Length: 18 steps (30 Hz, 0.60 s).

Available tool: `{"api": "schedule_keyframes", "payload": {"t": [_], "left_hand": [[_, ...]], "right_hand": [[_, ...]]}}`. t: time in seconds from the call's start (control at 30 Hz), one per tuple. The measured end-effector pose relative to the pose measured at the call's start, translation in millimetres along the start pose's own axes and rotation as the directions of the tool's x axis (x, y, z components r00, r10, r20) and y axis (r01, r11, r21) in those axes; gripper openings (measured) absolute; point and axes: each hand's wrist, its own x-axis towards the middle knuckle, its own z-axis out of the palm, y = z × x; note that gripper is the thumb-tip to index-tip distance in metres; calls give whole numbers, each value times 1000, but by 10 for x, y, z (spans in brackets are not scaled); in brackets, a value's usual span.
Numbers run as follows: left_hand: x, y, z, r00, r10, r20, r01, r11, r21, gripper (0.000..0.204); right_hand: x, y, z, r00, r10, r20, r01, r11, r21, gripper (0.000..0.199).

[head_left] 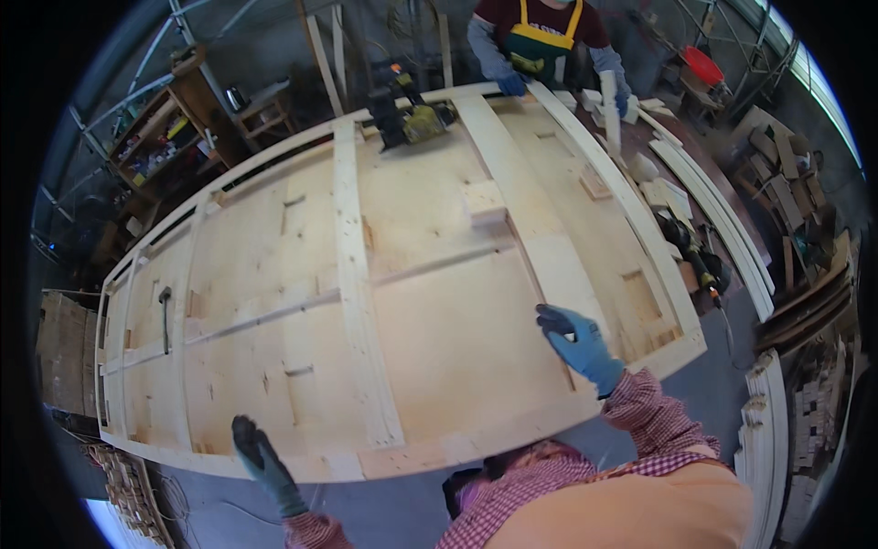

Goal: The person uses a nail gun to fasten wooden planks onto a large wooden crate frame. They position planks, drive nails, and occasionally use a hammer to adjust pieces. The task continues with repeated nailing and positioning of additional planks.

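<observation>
Right hand (578, 344): fingers spread, over plank (540, 229) near panel (430, 320) near edge | Left hand (261, 455): fingers together, at near edge.

A panel (439, 320) is lying across the middle, a nailer (412, 119) sitting on its far edge and a hammer (165, 316) on its left part. A drill (695, 261) is lying right of it. A co-worker (540, 37) is standing behind it.

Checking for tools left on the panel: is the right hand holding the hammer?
No. The right hand hovers open and empty over the wooden panel; the hammer lies far left.
</observation>
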Motion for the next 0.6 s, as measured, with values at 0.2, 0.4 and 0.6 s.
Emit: {"api": "schedule_keyframes", "payload": {"t": [0.2, 0.4, 0.6], "left_hand": [[1126, -1147, -1914, 957, -133, -257, 157, 985, 74, 50], [2721, -2406, -3193, 924, -80, -373, 284, 797, 533, 56], [3928, -3571, -3717, 941, -72, -332, 303, 621, 723, 68]], "right_hand": [[574, -734, 2007, 968, -166, 189, 154, 985, 77, 36], [625, -1156, 3786, 923, -230, 310, 269, 959, -89, 38], [27, -1575, 5399, 978, 122, 168, -132, 990, 52, 42]]}}
